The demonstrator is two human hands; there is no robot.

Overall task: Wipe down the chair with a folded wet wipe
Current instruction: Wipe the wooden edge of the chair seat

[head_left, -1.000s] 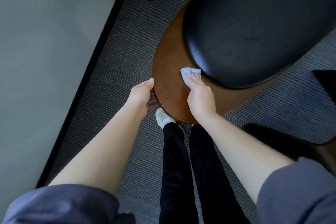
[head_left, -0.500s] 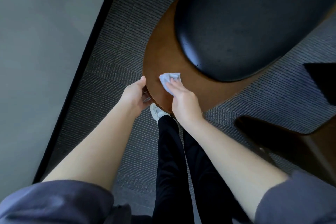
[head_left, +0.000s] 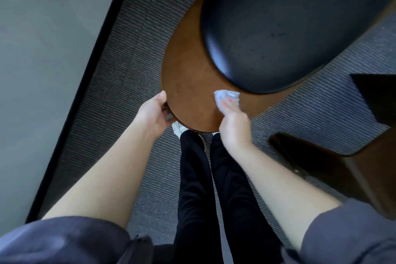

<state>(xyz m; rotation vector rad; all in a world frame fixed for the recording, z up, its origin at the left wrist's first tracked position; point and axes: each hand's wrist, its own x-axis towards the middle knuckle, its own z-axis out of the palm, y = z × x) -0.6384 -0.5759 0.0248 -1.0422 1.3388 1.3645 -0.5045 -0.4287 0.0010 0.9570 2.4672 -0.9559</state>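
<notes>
At the bottom of the view, two rolled-up grey sleeves (head_left: 64,240) frame a pair of legs in black trousers (head_left: 197,188) standing on ribbed grey carpet (head_left: 128,60), with a white shoe (head_left: 176,128) peeping out just under the chair's near edge. Beyond the knees, toward 12 o'clock, stands the chair (head_left: 188,79), seen from above: a curved brown wooden shell with a black padded cushion (head_left: 278,28) farther off.

The left hand (head_left: 153,113) is at the shell's rim at about 9 o'clock of the wood, thumb lying on top of the edge and fingers curled underneath, gripping the chair. The right hand (head_left: 234,122) lies at about 5 o'clock of the shell, fingers extended and pressing a crumpled pale wet wipe (head_left: 225,97) flat against the brown wood; the wipe sits under the fingertips, just beside the near edge of the cushion, and is slightly blurred.

At 3 o'clock from the right forearm a second dark brown chair (head_left: 342,167) stands apart. At 9 to 11 o'clock a black baseboard (head_left: 85,83) runs diagonally along a grey wall (head_left: 42,49).
</notes>
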